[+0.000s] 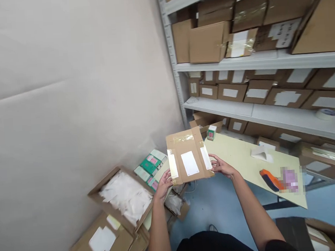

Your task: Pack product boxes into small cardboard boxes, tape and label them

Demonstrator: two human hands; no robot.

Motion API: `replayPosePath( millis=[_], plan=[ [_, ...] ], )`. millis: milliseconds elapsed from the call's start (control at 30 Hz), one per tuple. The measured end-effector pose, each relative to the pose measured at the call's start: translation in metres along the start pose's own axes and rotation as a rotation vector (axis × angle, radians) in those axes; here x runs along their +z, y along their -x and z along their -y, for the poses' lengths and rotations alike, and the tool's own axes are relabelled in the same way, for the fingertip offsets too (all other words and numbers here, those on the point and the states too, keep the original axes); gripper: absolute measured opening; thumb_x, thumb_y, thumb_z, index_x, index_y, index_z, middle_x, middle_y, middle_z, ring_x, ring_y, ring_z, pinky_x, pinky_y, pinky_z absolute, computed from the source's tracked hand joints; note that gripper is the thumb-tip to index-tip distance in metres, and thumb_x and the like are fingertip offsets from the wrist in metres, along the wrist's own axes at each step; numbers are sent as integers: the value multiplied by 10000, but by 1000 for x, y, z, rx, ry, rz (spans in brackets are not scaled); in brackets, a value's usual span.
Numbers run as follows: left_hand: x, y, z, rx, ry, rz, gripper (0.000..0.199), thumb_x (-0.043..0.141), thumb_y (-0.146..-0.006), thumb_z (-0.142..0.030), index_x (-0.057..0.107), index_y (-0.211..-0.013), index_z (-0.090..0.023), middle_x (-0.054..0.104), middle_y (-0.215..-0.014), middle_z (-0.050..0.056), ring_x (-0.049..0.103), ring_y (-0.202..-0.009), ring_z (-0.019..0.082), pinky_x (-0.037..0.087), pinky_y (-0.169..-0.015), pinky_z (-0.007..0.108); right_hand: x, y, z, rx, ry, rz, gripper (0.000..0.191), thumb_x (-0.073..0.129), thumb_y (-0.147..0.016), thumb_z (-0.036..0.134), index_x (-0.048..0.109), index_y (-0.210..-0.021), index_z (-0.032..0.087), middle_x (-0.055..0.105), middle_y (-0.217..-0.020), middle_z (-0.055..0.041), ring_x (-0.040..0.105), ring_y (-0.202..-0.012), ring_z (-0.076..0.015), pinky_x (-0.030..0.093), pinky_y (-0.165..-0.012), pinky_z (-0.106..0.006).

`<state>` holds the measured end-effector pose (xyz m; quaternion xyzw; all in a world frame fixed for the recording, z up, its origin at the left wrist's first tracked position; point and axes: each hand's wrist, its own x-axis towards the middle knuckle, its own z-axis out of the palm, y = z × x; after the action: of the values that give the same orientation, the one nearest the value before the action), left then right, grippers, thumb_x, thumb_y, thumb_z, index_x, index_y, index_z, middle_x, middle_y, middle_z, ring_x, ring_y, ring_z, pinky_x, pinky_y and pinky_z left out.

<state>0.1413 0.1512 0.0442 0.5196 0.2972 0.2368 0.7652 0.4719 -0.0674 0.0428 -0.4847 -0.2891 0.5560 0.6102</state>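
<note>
Between my two hands I hold up a flattish brown cardboard box (176, 144) with clear tape near its far edge. White labels sit on its middle and along both sides. My left hand (164, 184) grips the box's lower left edge, and my right hand (221, 165) grips its right edge. Behind it, a small green and white box (211, 132) stands on the pale yellow table (231, 148). Green and pink packets (151, 163) lie to the left, close to my left hand.
An open carton (92, 193) full of white packets (126, 196) is at left. On the table lie a folded white paper (261, 154) and an orange and dark blue tool (270, 180). Metal shelves (254, 62) hold labelled cartons and a tape roll (327, 114). More cartons stand low at right.
</note>
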Motion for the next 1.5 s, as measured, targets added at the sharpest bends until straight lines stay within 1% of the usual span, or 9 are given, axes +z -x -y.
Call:
replayPosePath(
  millis=[167,400,567,733,900,967,1167,1367,1500],
  plan=[
    [70,-75,9,-114,-94,121,783,800,-590,-145,606,-1341,-251,696,-1205,89,692,-898,180,535,-757,269,-67,41,2,-40,-26,-200,913,864,-668,245,458,-1474,387,687,-1100,-25,701,-960,-208,561,-800,-316],
    [135,-173,33,-196,-195,248,691,813,-659,-253,614,-1321,-228,713,-1105,58,688,-817,161,513,-681,249,-120,59,-6,-49,-112,-422,918,860,-662,215,447,-1463,389,669,-1061,-11,690,-879,-183,546,-720,-285],
    [160,-251,39,-207,-226,351,652,834,-681,-328,643,-1292,-206,722,-1045,64,699,-819,181,518,-686,268,-145,44,-7,-29,-167,-575,899,851,-627,193,482,-1425,381,645,-988,20,675,-796,-156,552,-752,-314],
    [180,-328,36,-192,-264,463,611,835,-693,-370,660,-1257,-212,713,-1007,56,703,-831,204,530,-697,293,-167,6,-17,6,-205,-745,863,815,-568,180,519,-1360,354,638,-902,54,657,-747,-149,539,-787,-346],
    [206,-380,72,-212,-322,496,559,814,-657,-302,685,-1194,-213,701,-923,23,687,-802,195,530,-738,306,-175,-25,-50,36,-131,-1201,716,760,-578,304,575,-1270,327,701,-1002,-8,692,-949,-217,502,-865,-397],
    [217,-389,93,-233,-426,427,483,803,-609,-224,712,-1083,-199,679,-814,-1,681,-795,205,529,-786,331,-172,-31,-66,72,-102,-1255,668,750,-593,351,601,-1243,325,720,-1044,-36,703,-980,-245,499,-853,-417],
    [246,-384,136,-234,-622,330,355,738,-594,-123,714,-936,-214,669,-760,4,689,-858,250,508,-852,357,-158,-45,-105,121,-28,-1049,563,770,-576,337,688,-1129,271,737,-904,-32,713,-868,-273,528,-830,-459],
    [306,-343,151,-143,-540,264,393,769,-643,-213,707,-1031,-220,704,-825,39,691,-819,251,510,-819,368,-155,-69,-113,-141,338,-1074,814,821,-571,256,625,-1356,344,628,-1410,-65,549,-1351,-351,394,-1163,-554],
    [353,-311,164,-189,-426,418,480,799,-718,-390,687,-1150,-215,719,-920,76,706,-827,228,534,-767,341,-173,-57,-98,-268,312,-1224,486,665,-792,327,687,-1277,334,681,-1332,-68,612,-1273,-333,490,-1085,-521]
  ],
)
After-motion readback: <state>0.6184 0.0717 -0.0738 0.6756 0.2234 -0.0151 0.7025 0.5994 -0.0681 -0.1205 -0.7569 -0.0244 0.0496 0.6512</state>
